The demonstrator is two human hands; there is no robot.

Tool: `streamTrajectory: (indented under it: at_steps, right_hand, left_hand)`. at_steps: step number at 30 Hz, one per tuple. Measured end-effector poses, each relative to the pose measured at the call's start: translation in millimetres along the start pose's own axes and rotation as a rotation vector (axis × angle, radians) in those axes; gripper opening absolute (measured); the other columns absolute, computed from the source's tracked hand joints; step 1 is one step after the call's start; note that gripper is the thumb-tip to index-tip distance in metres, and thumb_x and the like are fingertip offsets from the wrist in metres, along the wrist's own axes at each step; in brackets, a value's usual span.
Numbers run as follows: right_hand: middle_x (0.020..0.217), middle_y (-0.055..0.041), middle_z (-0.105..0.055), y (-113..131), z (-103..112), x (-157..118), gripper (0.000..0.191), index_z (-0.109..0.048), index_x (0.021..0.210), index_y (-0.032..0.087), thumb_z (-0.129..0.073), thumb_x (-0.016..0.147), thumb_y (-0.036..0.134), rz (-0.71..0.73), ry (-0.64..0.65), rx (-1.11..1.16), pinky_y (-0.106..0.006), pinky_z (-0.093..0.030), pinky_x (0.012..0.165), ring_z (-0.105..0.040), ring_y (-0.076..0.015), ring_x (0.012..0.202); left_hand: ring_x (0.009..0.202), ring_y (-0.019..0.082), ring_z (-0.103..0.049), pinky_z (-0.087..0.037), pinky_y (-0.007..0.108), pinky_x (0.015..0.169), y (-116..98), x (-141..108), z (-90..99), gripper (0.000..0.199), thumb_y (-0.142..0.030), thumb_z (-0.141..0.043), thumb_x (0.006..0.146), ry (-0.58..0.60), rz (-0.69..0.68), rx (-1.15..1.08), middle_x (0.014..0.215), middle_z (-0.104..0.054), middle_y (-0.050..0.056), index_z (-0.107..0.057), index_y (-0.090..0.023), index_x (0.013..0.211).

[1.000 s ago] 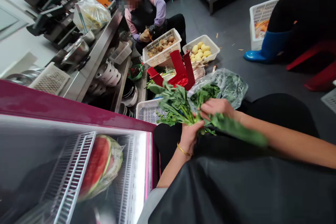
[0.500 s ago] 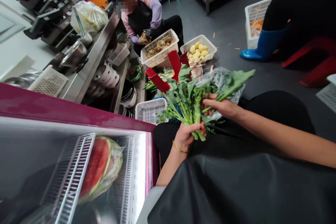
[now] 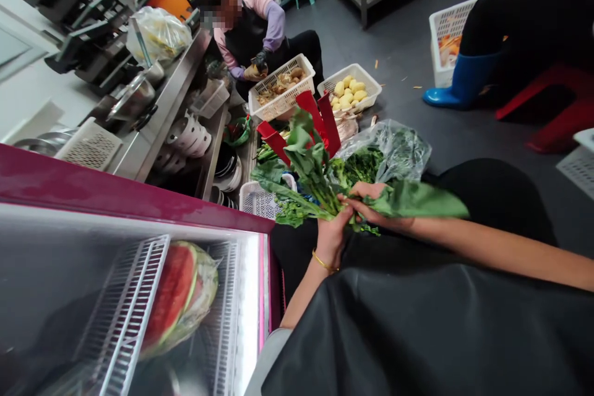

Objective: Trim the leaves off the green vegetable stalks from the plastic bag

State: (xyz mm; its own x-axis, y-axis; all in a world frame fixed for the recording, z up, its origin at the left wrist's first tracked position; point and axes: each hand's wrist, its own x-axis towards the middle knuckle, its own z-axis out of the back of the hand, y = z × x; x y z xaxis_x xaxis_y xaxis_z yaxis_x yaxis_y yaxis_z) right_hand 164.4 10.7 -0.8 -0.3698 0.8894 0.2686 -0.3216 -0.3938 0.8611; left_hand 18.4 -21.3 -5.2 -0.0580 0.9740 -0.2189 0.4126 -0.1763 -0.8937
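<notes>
My left hand [image 3: 333, 236] is closed round the stem ends of a bunch of leafy green stalks [image 3: 313, 164], whose leaves fan up and to the left over my lap. Right beside it, my right hand [image 3: 371, 203] has its fingers pressed together at the stems. A single long green leaf [image 3: 417, 199], slightly blurred, sticks out to the right from my right hand. Behind the hands lies a clear plastic bag [image 3: 406, 151] with more greens [image 3: 362, 167] at its mouth. A white basket [image 3: 260, 199] holding a few green bits stands to the left, partly covered by the leaves.
An open fridge with a magenta frame [image 3: 139, 189] and a cut watermelon [image 3: 174, 297] is close on my left. A red stool [image 3: 273, 139] lies legs-up ahead. Beyond are a potato basket [image 3: 357, 77] and a co-worker [image 3: 250, 31]; another person's blue boot [image 3: 468, 80] is at right.
Both hands have come together at the stems. The bunch has tipped left, and the leaf by my right hand has swung down from pointing up and right to lying nearly level.
</notes>
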Motion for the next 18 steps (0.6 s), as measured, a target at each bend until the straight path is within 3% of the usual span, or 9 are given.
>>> streamTrajectory:
  at_steps: [2,5,8,10,12,15,17,18]
  right_hand:
    - [0.065,-0.0027,-0.06,4,3,-11,0.025,-0.054,0.071,0.022,-0.056,0.083,0.043,0.004,0.072,0.057,-0.031,-0.043,0.059,-0.056,-0.0172,0.061]
    - [0.067,-0.0009,-0.061,0,12,-14,0.021,-0.052,0.079,0.022,-0.056,0.082,0.043,-0.196,0.082,0.339,-0.028,-0.044,0.052,-0.057,-0.015,0.056]
    - [0.074,-0.0018,-0.064,-10,18,8,0.026,-0.051,0.092,0.022,-0.059,0.078,0.042,-0.422,0.018,0.593,-0.027,-0.045,0.046,-0.059,-0.0151,0.054]
    - [0.072,-0.0021,-0.064,-12,18,26,0.027,-0.051,0.09,0.021,-0.061,0.076,0.043,-0.421,0.033,0.586,-0.027,-0.045,0.045,-0.059,-0.0164,0.055]
    - [0.064,-0.0009,-0.059,-7,12,36,0.024,-0.05,0.081,0.021,-0.057,0.081,0.044,-0.307,0.037,0.417,-0.027,-0.045,0.046,-0.057,-0.0158,0.051]
    - [0.059,-0.0007,-0.055,7,0,22,0.029,-0.05,0.072,0.021,-0.047,0.089,0.043,0.049,0.038,0.082,-0.028,-0.045,0.051,-0.054,-0.015,0.052]
    - [0.064,-0.0026,-0.059,8,-2,1,0.03,-0.056,0.073,0.021,-0.044,0.091,0.042,0.298,0.15,-0.039,-0.028,-0.046,0.057,-0.056,-0.0163,0.06]
    - [0.068,-0.0035,-0.061,3,1,-10,0.03,-0.058,0.076,0.02,-0.044,0.092,0.041,0.354,0.214,-0.076,-0.028,-0.046,0.06,-0.058,-0.0167,0.064]
  left_hand:
    - [0.049,0.01,-0.054,-0.046,0.026,0.055,-1,1,2.3,0.038,-0.034,-0.079,0.06,-0.028,-0.005,-0.073,0.065,-0.06,-0.003,-0.059,-0.018,0.088]
    - [0.048,0.009,-0.051,-0.046,0.028,0.057,-5,1,8.7,0.038,-0.035,-0.078,0.06,0.01,0.022,-0.124,0.063,-0.058,-0.002,-0.059,-0.018,0.088]
    - [0.048,0.01,-0.05,-0.045,0.029,0.055,-5,-5,10.2,0.04,-0.035,-0.077,0.06,0.117,0.054,-0.142,0.063,-0.058,-0.001,-0.059,-0.017,0.091]
    - [0.047,0.01,-0.049,-0.044,0.029,0.055,-2,-9,7.4,0.04,-0.035,-0.077,0.059,0.162,0.074,-0.133,0.062,-0.058,-0.001,-0.059,-0.016,0.09]
    - [0.047,0.01,-0.048,-0.044,0.029,0.056,0,-12,3.6,0.039,-0.034,-0.077,0.06,0.167,0.09,-0.13,0.063,-0.059,0.0,-0.06,-0.015,0.089]
    - [0.049,0.009,-0.048,-0.043,0.027,0.057,-1,-10,-0.1,0.031,-0.032,-0.075,0.063,0.087,0.092,-0.173,0.063,-0.057,-0.001,-0.06,-0.015,0.083]
    - [0.05,0.008,-0.048,-0.042,0.025,0.056,-4,-8,0.6,0.027,-0.033,-0.074,0.064,0.034,0.104,-0.187,0.061,-0.055,-0.001,-0.06,-0.015,0.077]
    - [0.05,0.008,-0.048,-0.042,0.025,0.056,-5,-7,2.1,0.027,-0.033,-0.075,0.064,0.025,0.103,-0.185,0.061,-0.054,-0.001,-0.06,-0.015,0.076]
